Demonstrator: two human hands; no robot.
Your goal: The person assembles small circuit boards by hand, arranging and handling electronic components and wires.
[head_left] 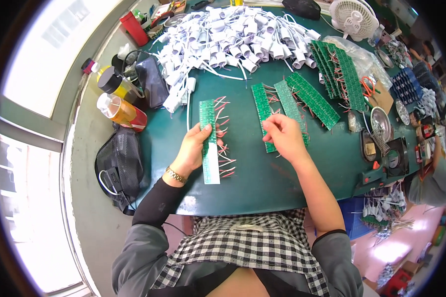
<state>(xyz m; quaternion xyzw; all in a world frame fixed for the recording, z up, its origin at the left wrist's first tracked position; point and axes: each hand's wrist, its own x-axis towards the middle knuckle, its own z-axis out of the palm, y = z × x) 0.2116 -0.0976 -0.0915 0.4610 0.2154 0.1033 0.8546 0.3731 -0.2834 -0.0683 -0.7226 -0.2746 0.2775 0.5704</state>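
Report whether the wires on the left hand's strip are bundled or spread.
Spread: the wires stick out along the right side of the green strip, with gaps between.

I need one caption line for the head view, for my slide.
Left hand holding a wired green circuit strip, right hand near similar strips, white corded fittings heaped beyond.
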